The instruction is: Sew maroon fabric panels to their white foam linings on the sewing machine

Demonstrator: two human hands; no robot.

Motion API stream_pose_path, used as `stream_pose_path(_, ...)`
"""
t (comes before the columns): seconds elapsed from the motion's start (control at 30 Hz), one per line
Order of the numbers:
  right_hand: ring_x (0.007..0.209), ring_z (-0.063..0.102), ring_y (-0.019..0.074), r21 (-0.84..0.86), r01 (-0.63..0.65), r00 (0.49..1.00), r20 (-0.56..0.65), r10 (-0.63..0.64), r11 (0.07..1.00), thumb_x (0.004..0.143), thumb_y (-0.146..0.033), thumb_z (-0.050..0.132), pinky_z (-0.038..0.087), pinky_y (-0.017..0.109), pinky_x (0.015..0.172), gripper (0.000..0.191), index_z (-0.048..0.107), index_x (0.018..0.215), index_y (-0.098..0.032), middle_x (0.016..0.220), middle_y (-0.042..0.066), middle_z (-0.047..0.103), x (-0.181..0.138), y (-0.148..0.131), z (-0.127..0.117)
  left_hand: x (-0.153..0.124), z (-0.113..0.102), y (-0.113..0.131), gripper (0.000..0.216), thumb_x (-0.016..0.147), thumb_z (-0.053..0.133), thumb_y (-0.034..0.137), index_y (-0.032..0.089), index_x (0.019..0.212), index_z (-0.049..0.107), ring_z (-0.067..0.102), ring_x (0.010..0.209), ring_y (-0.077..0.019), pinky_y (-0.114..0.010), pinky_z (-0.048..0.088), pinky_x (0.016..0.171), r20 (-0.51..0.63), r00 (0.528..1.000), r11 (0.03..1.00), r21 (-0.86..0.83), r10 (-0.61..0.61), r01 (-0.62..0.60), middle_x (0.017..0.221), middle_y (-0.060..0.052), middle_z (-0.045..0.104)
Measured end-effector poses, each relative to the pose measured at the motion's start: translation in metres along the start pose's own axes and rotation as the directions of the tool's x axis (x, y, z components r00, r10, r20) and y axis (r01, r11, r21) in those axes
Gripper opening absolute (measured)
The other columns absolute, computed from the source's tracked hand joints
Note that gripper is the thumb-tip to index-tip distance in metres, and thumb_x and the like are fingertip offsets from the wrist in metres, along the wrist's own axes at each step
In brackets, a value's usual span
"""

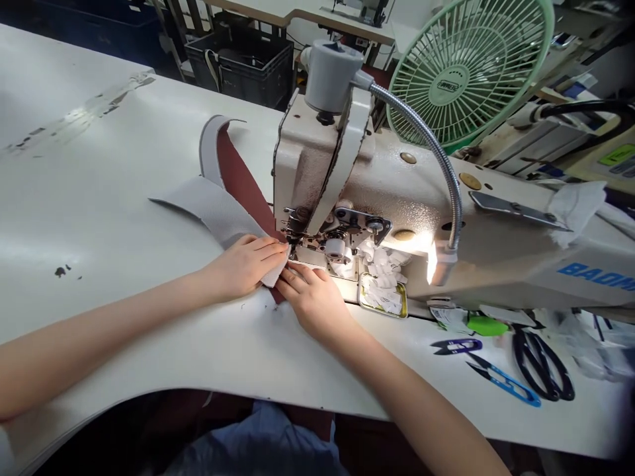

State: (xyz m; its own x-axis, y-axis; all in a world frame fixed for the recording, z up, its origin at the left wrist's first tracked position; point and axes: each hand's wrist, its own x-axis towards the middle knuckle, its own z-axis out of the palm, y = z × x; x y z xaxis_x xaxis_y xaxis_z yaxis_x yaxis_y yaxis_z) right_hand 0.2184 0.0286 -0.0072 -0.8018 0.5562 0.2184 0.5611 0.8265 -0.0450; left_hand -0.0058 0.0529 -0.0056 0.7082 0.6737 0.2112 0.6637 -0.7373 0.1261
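At the sewing machine (322, 165), a light grey and dark red piece of material (218, 208) lies under the needle area, its long strips trailing back over the table to the left. My left hand (248, 264) lies on the grey strip, fingers pressed together on it close to the presser foot. Just right of it, my right hand (315, 297) rests at the material's near edge, its fingertips bent down against it. The needle and foot are partly hidden by the machine head and my fingers.
Right of the needle stands a small tray (381, 297) of white scraps. Purple thread snips (456, 346), blue thread snips (506, 382) and black-handled scissors (543, 365) lie farther right. A green fan (451, 86) and a flexible lamp (441, 264) are beside the machine.
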Motion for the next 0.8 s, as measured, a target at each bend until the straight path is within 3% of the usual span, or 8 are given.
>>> stream_pose_path(0.5,0.126,0.050,0.0260,0.041,0.018,1.000,0.008,-0.018,0.999,0.098,-0.014,0.048,0.049,0.037,0.085,0.031,0.063,0.126,-0.015,0.131,0.011,0.065,-0.003,0.002,-0.009,0.005,0.006,0.004,0.045,0.087,0.045,0.014,0.013,0.130,0.057,0.050,0.126,-0.0269,-0.039,0.041,0.096,-0.026,1.000,0.999,-0.034,-0.015,0.014,0.136,-0.012,0.060)
stream_pose_path(0.8,0.126,0.050,0.0246,0.043,-0.026,1.000,-0.003,0.026,0.999,0.100,-0.016,0.046,0.048,0.038,0.088,0.033,0.061,0.130,-0.018,0.134,0.009,0.064,-0.003,0.004,-0.003,0.010,0.002,0.001,0.032,0.089,0.050,0.018,0.017,0.120,0.060,0.055,0.117,-0.0255,-0.039,0.042,0.092,-0.001,0.998,0.993,-0.107,-0.058,0.058,0.122,-0.010,0.064)
